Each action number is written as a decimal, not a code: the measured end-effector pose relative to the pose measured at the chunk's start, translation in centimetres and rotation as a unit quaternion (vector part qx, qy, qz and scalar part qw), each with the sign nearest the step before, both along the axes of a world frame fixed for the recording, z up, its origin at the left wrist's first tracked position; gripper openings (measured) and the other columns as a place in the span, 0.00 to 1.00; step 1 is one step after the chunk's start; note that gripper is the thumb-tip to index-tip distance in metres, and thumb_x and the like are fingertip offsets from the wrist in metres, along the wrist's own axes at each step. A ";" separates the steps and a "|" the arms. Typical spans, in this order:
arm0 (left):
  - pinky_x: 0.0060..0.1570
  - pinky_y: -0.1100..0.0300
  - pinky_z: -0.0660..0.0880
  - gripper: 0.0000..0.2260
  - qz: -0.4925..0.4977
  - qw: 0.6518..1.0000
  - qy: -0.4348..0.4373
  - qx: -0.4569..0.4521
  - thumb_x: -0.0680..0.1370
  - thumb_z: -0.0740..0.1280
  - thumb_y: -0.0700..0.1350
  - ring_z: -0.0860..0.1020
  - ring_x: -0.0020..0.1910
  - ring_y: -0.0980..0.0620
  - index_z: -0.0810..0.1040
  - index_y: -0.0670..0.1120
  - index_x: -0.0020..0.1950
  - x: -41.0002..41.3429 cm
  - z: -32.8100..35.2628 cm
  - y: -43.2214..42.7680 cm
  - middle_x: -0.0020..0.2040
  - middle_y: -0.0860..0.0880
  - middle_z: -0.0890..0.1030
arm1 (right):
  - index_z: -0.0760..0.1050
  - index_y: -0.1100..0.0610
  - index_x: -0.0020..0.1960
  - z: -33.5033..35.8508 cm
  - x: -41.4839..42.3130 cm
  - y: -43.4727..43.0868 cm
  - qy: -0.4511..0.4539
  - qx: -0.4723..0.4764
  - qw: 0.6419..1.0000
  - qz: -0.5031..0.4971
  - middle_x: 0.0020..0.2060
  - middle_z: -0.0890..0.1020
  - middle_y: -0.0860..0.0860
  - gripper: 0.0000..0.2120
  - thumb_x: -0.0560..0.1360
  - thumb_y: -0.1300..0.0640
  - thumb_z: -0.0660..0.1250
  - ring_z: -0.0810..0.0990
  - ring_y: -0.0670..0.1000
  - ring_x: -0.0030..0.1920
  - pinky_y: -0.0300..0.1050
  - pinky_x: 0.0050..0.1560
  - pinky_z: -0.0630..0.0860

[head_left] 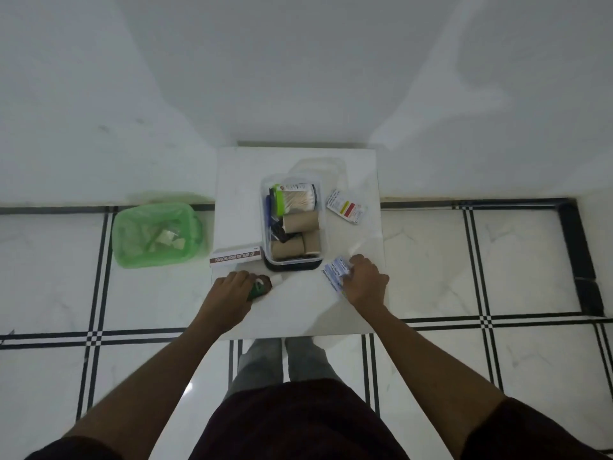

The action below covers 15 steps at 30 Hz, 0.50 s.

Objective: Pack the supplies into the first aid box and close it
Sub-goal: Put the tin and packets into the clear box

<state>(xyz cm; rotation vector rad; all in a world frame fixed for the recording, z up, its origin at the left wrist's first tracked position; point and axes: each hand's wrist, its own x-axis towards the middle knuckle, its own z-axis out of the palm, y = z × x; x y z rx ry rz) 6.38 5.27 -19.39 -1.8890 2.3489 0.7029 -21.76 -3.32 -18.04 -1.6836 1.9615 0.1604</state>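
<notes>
A clear plastic first aid box [265, 207] stands open in the middle of a small white table [238, 180]. Inside lie tan bandage rolls, a pack of cotton swabs and some dark items. My left hand [229, 293] grips a small green bottle [262, 285] with a white cap, lying on the table near the box's front left corner. My right hand [363, 280] presses on a blue-and-white packet [335, 272] just right of the box's front. A white ointment carton [234, 257] lies left of the box. A white packet with red and yellow marks [346, 207] lies to the box's right.
A green plastic basket [195, 224] holding scraps sits on the floor to the left of the table. The table stands against a white wall. My legs and feet are under the table's near edge, on a tiled floor with black lines.
</notes>
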 end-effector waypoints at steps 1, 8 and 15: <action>0.38 0.51 0.80 0.25 0.004 1.000 0.005 0.005 0.61 0.77 0.41 0.81 0.45 0.40 0.77 0.40 0.57 0.1 -0.1 0.4 0.50 0.40 0.81 | 0.73 0.57 0.59 0.0 -0.2 0.0 -0.011 0.000 1.000 -0.004 0.54 0.79 0.54 0.13 0.75 0.56 0.65 0.77 0.57 0.55 0.49 0.52 0.67; 0.46 0.54 0.81 0.23 0.052 0.991 0.120 -0.007 0.70 0.71 0.48 0.73 0.55 0.47 0.73 0.41 0.62 1.0 0.4 2.4 0.58 0.43 0.76 | 0.73 0.56 0.39 0.2 -0.9 0.1 -0.058 0.020 0.998 -0.030 0.37 0.78 0.53 0.05 0.74 0.60 0.63 0.79 0.58 0.42 0.43 0.41 0.66; 0.58 0.61 0.72 0.23 0.083 0.973 0.164 -0.136 0.73 0.67 0.51 0.73 0.56 0.46 0.74 0.37 0.62 3.2 6.6 2.2 0.57 0.39 0.77 | 0.81 0.62 0.46 4.4 -1.5 -1.7 -0.243 -0.084 0.962 -0.091 0.37 0.82 0.53 0.03 0.73 0.64 0.70 0.78 0.50 0.35 0.25 0.33 0.70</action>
